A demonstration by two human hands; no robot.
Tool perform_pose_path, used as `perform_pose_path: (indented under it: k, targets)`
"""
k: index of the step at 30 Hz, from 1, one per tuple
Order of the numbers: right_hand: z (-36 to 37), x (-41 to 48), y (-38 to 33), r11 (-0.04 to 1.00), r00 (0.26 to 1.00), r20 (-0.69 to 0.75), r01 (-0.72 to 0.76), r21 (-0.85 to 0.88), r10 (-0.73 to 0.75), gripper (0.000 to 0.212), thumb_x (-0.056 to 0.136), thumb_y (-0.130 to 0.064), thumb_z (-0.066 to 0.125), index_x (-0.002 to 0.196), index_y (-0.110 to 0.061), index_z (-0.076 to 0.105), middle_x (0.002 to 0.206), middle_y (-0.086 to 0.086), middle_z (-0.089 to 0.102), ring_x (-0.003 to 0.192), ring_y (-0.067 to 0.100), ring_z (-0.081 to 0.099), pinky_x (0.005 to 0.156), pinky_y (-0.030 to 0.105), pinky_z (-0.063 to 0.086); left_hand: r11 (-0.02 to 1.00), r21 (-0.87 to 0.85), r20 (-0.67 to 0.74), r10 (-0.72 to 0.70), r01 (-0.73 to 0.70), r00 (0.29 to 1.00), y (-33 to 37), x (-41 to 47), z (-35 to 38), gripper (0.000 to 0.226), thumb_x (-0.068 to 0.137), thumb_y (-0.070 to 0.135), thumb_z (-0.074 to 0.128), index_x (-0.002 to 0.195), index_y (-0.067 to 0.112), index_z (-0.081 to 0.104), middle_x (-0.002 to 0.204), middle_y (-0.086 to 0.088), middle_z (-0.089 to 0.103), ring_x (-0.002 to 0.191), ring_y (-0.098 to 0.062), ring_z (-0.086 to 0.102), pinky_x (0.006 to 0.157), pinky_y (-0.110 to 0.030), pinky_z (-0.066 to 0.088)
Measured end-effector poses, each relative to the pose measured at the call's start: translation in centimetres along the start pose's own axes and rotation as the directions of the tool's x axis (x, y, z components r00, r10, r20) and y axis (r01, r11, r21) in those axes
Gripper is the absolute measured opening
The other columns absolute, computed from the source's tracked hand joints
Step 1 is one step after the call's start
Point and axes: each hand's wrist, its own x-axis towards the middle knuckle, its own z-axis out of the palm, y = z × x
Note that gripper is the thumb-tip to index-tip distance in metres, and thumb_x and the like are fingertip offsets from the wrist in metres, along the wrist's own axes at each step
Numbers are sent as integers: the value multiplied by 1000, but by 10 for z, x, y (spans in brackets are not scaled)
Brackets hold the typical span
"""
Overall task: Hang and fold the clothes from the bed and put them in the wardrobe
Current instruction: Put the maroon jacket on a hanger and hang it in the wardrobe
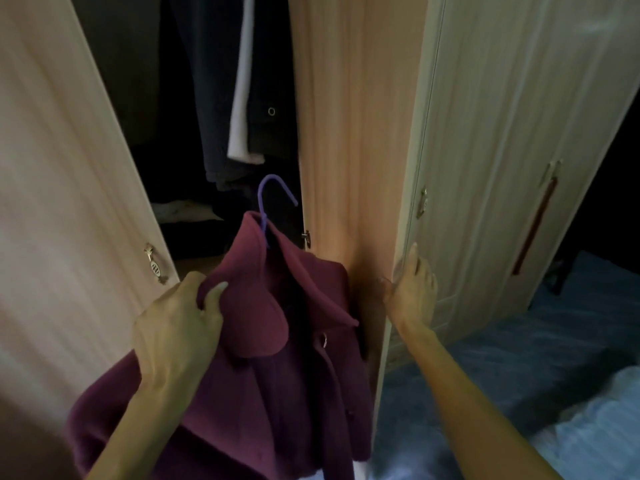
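Two hands, left (176, 327) gripping one maroon coat (277, 358), right (412, 289) holding door edge (391, 202)

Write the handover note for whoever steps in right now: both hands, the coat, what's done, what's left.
Left hand: grips the maroon coat by its shoulder.
Right hand: holds the edge of the open wardrobe door.
Coat is on the purple hanger, hook free, in front of the open wardrobe.
Done: coat hung on the hanger.
Left: hook it inside beside the dark clothes, then close up.
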Motion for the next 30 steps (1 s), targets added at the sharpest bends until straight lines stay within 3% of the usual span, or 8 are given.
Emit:
perform_pose_path:
  k: [5,10,15,20,23,26,30]
  targets:
    - [-8,-5,10,1000,999,-45,29,5,-28,95,80,-34,72,150,-8,14,146,23,35,137,35,33,113,52,26,1000,8,-26,10,-9,1000,12,4,0,17,83,22,69,86,5,67,58,-12,60,52,-36,56,51,-28,29]
    - [-14,-30,-28,967,963,-116,250,50,-243,85,82,-27,69,148,-10,19,151,24,23,141,36,24,114,52,20,999,17,-6,37,-37,999,12,5,-1,18,84,25,68,85,7,66,57,-10,59,52,-37,57,51,-32,36]
    - [-13,-39,-91,847,882,-132,472,244,-453,65,89,-27,57,145,-16,26,148,17,33,138,29,30,115,40,22,999,28,-22,21,-20,1000,-5,11,-10,18,85,29,65,87,12,65,62,-10,63,56,-38,60,52,-36,43]
    - [6,-28,-153,757,884,-26,415,504,-467,56,93,-40,39,142,-14,35,142,12,44,132,28,40,109,45,35,999,49,-83,-13,17,996,-47,23,-32,21,86,32,64,94,12,66,69,-9,67,63,-36,63,55,-38,48]
    - [22,-22,-192,715,881,23,368,594,-473,57,94,-45,31,141,-14,39,141,10,45,131,23,41,110,35,31,998,38,-131,-41,47,990,-72,30,-49,19,85,31,66,89,13,65,67,-7,66,62,-35,63,53,-38,49]
    - [35,-15,-236,691,873,45,352,631,-486,49,97,-38,32,138,-13,44,139,7,48,128,19,44,104,20,27,996,13,-163,-84,87,983,-99,36,-64,19,86,33,64,85,14,62,65,-3,63,59,-32,61,53,-40,50]
    - [56,-11,-288,689,852,143,296,662,-503,44,102,-35,31,139,-14,44,141,6,48,129,18,43,102,22,28,995,16,-221,-97,103,970,-129,42,-79,18,87,31,65,85,13,62,63,0,62,55,-25,59,50,-34,46]
